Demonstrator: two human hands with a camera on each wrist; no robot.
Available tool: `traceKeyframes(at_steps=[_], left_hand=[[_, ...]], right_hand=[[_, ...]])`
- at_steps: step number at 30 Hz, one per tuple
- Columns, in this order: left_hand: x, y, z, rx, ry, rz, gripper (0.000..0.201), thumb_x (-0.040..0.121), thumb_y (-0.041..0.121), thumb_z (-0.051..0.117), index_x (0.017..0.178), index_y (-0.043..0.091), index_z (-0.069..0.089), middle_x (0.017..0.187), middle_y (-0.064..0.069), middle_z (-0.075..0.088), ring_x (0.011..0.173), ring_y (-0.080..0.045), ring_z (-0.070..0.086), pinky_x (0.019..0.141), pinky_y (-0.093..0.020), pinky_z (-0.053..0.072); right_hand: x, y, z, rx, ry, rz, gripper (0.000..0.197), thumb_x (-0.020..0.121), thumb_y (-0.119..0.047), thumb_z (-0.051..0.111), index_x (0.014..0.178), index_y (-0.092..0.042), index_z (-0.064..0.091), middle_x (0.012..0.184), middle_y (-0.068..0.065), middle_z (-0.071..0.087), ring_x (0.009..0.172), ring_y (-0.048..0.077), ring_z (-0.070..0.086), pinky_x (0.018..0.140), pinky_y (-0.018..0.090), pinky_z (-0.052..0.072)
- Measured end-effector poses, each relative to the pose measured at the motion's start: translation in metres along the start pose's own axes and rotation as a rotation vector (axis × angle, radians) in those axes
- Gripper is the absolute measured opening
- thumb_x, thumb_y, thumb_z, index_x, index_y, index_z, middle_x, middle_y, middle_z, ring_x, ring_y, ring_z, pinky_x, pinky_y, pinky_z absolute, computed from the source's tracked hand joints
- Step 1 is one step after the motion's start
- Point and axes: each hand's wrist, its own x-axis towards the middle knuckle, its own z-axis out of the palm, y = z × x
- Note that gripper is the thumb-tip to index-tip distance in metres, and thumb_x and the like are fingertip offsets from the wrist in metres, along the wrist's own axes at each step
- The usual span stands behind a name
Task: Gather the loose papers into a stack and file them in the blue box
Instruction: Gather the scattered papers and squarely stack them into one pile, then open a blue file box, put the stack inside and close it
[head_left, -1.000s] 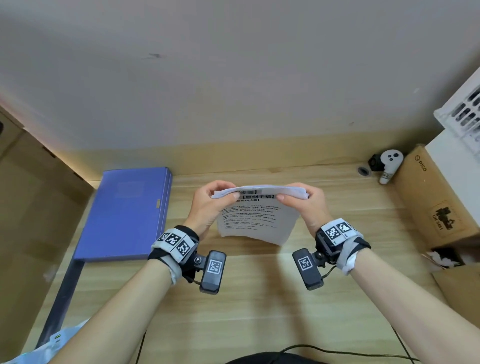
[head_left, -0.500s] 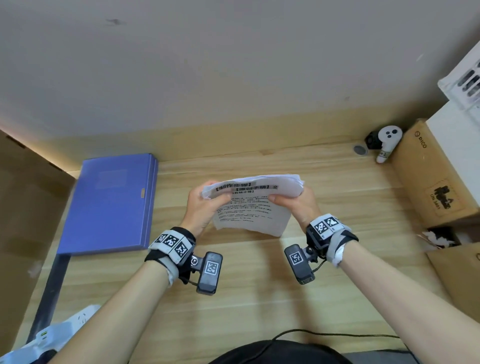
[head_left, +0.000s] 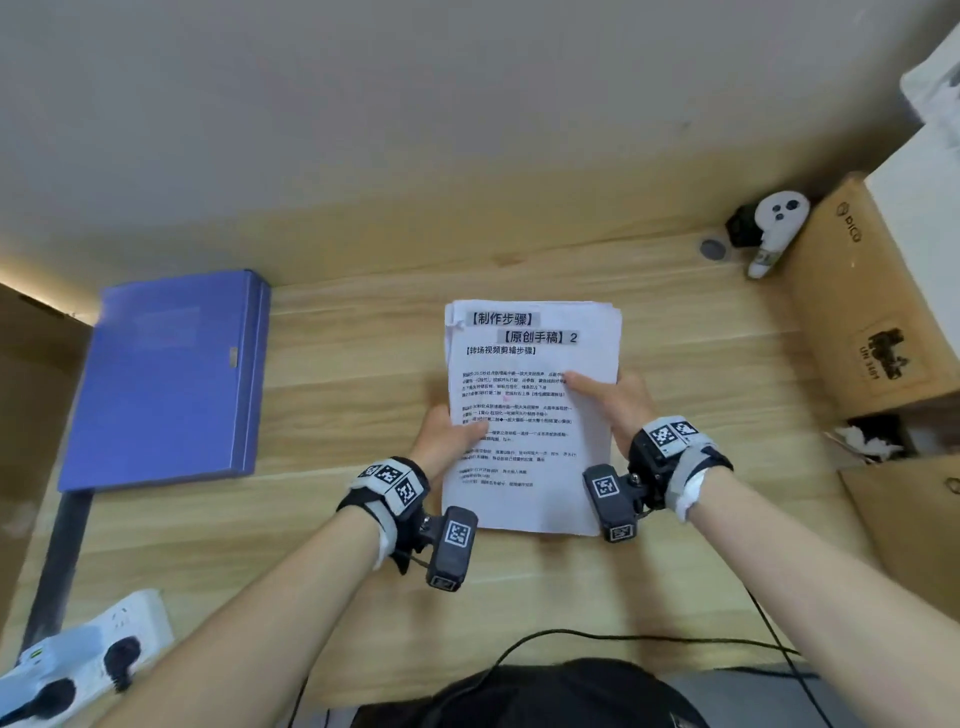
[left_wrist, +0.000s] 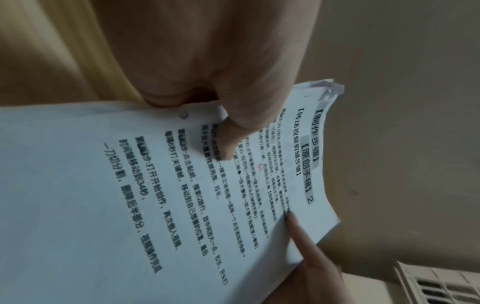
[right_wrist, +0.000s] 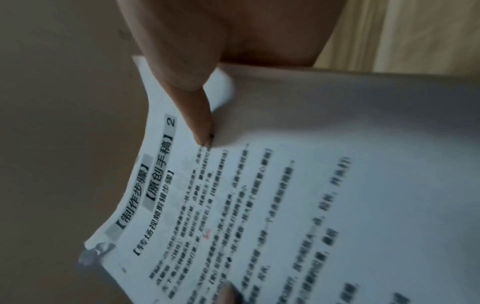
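Note:
A stack of printed white papers (head_left: 530, 415) is held above the wooden desk (head_left: 701, 338), its printed face turned up towards me. My left hand (head_left: 449, 436) grips its left edge, thumb on top (left_wrist: 228, 144). On the other side my right hand (head_left: 613, 400) grips the right edge, thumb (right_wrist: 200, 123) pressed on the page. The fingers under the sheets are hidden. The stack's top left corner (left_wrist: 324, 86) is crumpled. The blue box (head_left: 166, 379) lies shut and flat at the desk's far left, apart from both hands.
Brown cardboard boxes (head_left: 872, 312) stand along the right side, with a white controller (head_left: 774, 228) at the back beside them. A white power strip (head_left: 78, 654) lies at the near left. A black cable (head_left: 623, 636) runs along the front edge.
The stack stood upright on its edge between both hands before. It has now tipped flat with its face up, and both hands have slid down to its side edges.

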Motion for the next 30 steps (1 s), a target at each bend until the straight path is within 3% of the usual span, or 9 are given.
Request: traceKeyframes(at_steps=[3,5,8,11,16,19,23,26,30], left_hand=[[0.017,-0.020,0.019,-0.051,0.013,-0.116,0.031,0.089,0.004,0.065,0.120,0.003,0.061,0.116,-0.013,0.070,0.103,-0.030,0.069,0.094,-0.050,0.054],[0.026,-0.033,0.028,-0.067,0.036,-0.155,0.031,0.087,0.002,0.066,0.119,0.003,0.062,0.121,-0.014,0.069,0.104,-0.032,0.069,0.094,-0.052,0.054],[0.030,-0.043,0.046,-0.058,0.099,-0.153,0.027,0.088,-0.005,0.060,0.114,0.002,0.062,0.117,-0.014,0.069,0.102,-0.033,0.069,0.090,-0.048,0.056],[0.028,-0.048,0.055,-0.052,0.126,-0.116,0.037,0.087,-0.007,0.057,0.123,0.001,0.057,0.115,-0.015,0.068,0.097,-0.031,0.070,0.075,-0.037,0.060],[0.031,-0.052,0.053,0.031,0.221,-0.071,0.041,0.085,-0.004,0.055,0.125,0.006,0.056,0.118,-0.011,0.066,0.098,-0.023,0.066,0.075,-0.031,0.054],[0.032,-0.052,0.045,0.066,0.259,-0.064,0.043,0.087,0.001,0.059,0.130,0.005,0.053,0.121,-0.009,0.062,0.099,-0.019,0.059,0.083,-0.029,0.048],[0.033,-0.050,0.026,0.089,0.298,-0.018,0.042,0.087,0.008,0.063,0.128,0.008,0.056,0.120,-0.009,0.063,0.098,-0.019,0.058,0.093,-0.034,0.049],[0.034,-0.045,0.004,0.105,0.287,0.018,0.043,0.086,0.004,0.060,0.129,0.010,0.056,0.122,-0.008,0.063,0.100,-0.019,0.058,0.088,-0.030,0.048],[0.035,-0.033,-0.038,0.112,0.309,0.064,0.044,0.085,0.002,0.059,0.128,0.012,0.055,0.121,-0.006,0.062,0.094,-0.018,0.059,0.066,-0.021,0.045]], right_hand=[[0.005,0.026,-0.020,-0.233,0.012,0.013,0.034,0.084,-0.010,0.070,0.118,-0.007,0.065,0.111,0.009,0.070,0.096,0.025,0.068,0.085,0.038,0.056],[0.009,0.042,-0.029,-0.358,0.024,-0.004,0.033,0.085,-0.007,0.067,0.118,-0.005,0.064,0.111,0.008,0.068,0.095,0.025,0.065,0.081,0.034,0.053],[0.020,0.057,-0.042,-0.477,0.065,-0.026,0.032,0.084,-0.005,0.064,0.115,-0.003,0.065,0.111,0.012,0.070,0.089,0.024,0.064,0.071,0.028,0.050],[0.029,0.063,-0.048,-0.556,0.115,-0.021,0.033,0.083,-0.007,0.064,0.115,-0.003,0.063,0.109,0.012,0.070,0.086,0.024,0.063,0.067,0.024,0.047],[0.033,0.063,-0.049,-0.650,0.167,-0.014,0.040,0.078,-0.014,0.067,0.117,-0.009,0.058,0.108,0.005,0.068,0.089,0.023,0.062,0.078,0.036,0.053],[0.028,0.058,-0.048,-0.638,0.168,0.016,0.052,0.075,-0.014,0.069,0.125,-0.011,0.054,0.108,-0.002,0.060,0.095,0.021,0.059,0.083,0.034,0.051],[0.024,0.052,-0.044,-0.716,0.253,-0.044,0.067,0.062,-0.024,0.068,0.126,-0.010,0.053,0.125,0.011,0.056,0.117,0.033,0.053,0.099,0.046,0.048],[0.011,0.036,-0.027,-0.765,0.295,-0.085,0.066,0.079,-0.010,0.067,0.139,-0.005,0.041,0.142,0.015,0.041,0.132,0.033,0.035,0.111,0.042,0.031],[0.003,0.026,0.015,-0.687,0.284,-0.166,0.060,0.084,-0.008,0.060,0.141,-0.010,0.041,0.146,0.010,0.039,0.137,0.027,0.031,0.112,0.038,0.027]])
